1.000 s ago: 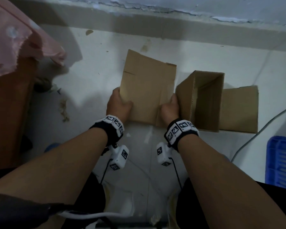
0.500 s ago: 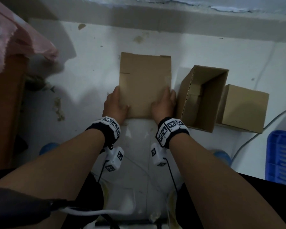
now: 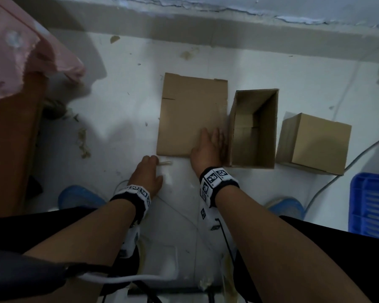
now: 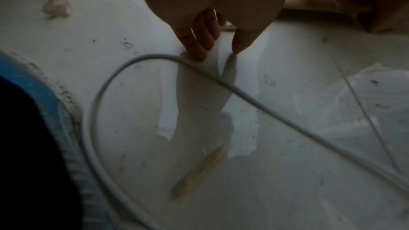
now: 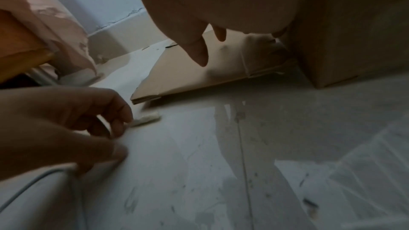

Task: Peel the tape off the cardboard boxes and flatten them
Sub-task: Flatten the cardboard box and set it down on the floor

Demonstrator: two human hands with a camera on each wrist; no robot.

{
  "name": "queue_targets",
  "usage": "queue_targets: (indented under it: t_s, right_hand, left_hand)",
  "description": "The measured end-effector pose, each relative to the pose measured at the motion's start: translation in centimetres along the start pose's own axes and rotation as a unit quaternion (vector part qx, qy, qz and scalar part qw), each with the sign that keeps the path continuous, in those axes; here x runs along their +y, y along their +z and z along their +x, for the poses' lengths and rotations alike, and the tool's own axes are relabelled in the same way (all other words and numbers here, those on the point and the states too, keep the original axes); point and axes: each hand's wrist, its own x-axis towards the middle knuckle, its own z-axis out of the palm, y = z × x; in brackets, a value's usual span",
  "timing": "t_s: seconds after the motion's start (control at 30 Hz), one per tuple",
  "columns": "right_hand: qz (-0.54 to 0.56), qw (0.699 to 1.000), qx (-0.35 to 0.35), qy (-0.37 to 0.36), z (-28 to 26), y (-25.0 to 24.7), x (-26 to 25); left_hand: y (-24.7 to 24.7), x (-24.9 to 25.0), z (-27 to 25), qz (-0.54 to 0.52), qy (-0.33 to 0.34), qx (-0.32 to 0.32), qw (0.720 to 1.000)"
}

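A flattened cardboard box lies on the white floor. My right hand presses flat on its near right corner, fingers straight. The left hand is off the cardboard, just short of its near left corner, with loosely curled fingers on the floor. In the right wrist view those fingers touch the end of a small crumpled tape scrap, with the thumb apart from it. An upright open box stands right beside my right hand. A closed box sits further right.
Pink cloth drapes over wooden furniture on the left. A blue crate and a white cable are at the right. The wall skirting runs behind the boxes. Tape scraps litter the floor, and a cable loops under my left wrist.
The box went from half raised to lying flat on the floor. My left hand came off it and drew back to the floor by the tape scrap. The right hand still presses the cardboard.
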Motion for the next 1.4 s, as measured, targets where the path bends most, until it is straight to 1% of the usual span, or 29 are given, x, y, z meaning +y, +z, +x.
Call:
queue_targets:
  t_s: [0.1, 0.17, 0.2, 0.27, 0.3, 0.33, 0.37, 0.4, 0.47, 0.53, 0.6, 0.67, 0.77, 0.87, 0.97, 1.0, 1.1, 1.2, 1.3, 1.4]
  right_hand:
    - [-0.034, 0.999, -0.001, -0.024, -0.7, 0.5, 0.2]
    - [-0.028, 0.999, 0.013, -0.044, -1.3, 0.7, 0.2]
    - [-0.021, 0.997, 0.031, -0.062, -1.7, 0.8, 0.2]
    - [-0.010, 0.989, 0.088, -0.115, -2.2, 1.1, 0.2]
    - [-0.003, 0.986, 0.098, -0.134, -2.5, 1.2, 0.1]
    - [0.001, 0.987, 0.077, -0.141, -2.7, 1.2, -0.2]
    - [0.002, 0.990, 0.033, -0.141, -2.9, 1.3, -0.4]
    - [-0.002, 0.991, -0.016, -0.130, -2.9, 1.3, -0.6]
    - [0.018, 0.993, -0.078, -0.084, -2.6, 1.7, -0.7]
    - [0.097, 0.988, -0.123, -0.014, -2.1, 1.8, -0.6]
    - [0.202, 0.970, -0.134, 0.035, -2.0, 1.9, -0.8]
    - [0.299, 0.945, -0.119, 0.056, -2.0, 1.7, -1.4]
    - [0.359, 0.925, -0.096, 0.079, -1.9, 1.5, -2.1]
    - [0.347, 0.933, -0.053, 0.081, -1.9, 0.8, -2.5]
    - [0.311, 0.946, 0.014, 0.091, -2.1, -1.1, -2.7]
    - [0.291, 0.952, 0.025, 0.088, -2.1, -1.8, -2.8]
    - [0.259, 0.963, 0.024, 0.066, -2.5, -4.5, -4.1]
    - [0.195, 0.981, 0.011, 0.007, -3.0, -7.4, -5.3]
    - [0.185, 0.982, -0.014, -0.030, -4.0, -10.9, -6.7]
    - [0.155, 0.985, -0.045, -0.061, -5.3, -14.7, -8.1]
  left_hand:
    - [-0.7, 1.2, 0.9, -0.050, -0.018, 0.039, 0.998]
    - [-0.8, 2.0, 1.5, -0.063, -0.027, 0.056, 0.996]
    - [-0.8, 2.4, 1.7, -0.066, -0.025, 0.060, 0.996]
    - [-0.7, 3.0, 1.5, -0.073, -0.016, 0.047, 0.996]
    - [-0.5, 3.2, 1.4, -0.074, -0.009, 0.027, 0.997]
    - [-0.4, 3.3, 1.3, -0.077, -0.001, 0.006, 0.997]
    - [-0.4, 3.4, 1.3, -0.087, 0.003, -0.007, 0.996]
    - [-0.5, 3.3, 1.5, -0.102, 0.005, -0.007, 0.995]
    - [-1.1, 3.5, 1.9, -0.138, 0.003, 0.028, 0.990]
    - [-2.1, 4.1, 2.1, -0.161, 0.002, 0.059, 0.985]
    - [-2.9, 5.0, 2.0, -0.176, 0.016, 0.058, 0.983]
    - [-3.4, 5.6, 1.6, -0.191, 0.025, 0.059, 0.980]
    - [-3.8, 6.1, 0.9, -0.229, 0.026, 0.081, 0.970]
    - [-4.7, 7.0, 0.4, -0.209, 0.037, 0.090, 0.973]
    - [-5.5, 7.8, 0.3, -0.211, -0.002, 0.129, 0.969]
    - [-5.9, 8.1, 0.3, -0.217, -0.016, 0.145, 0.965]
    - [-7.2, 9.4, 0.1, -0.230, -0.026, 0.171, 0.958]
    - [-9.1, 11.4, -0.5, -0.213, 0.016, 0.169, 0.962]
    - [-11.8, 13.6, -1.4, -0.203, 0.040, 0.177, 0.962]
    - [-14.9, 15.2, -2.7, -0.193, 0.054, 0.207, 0.957]
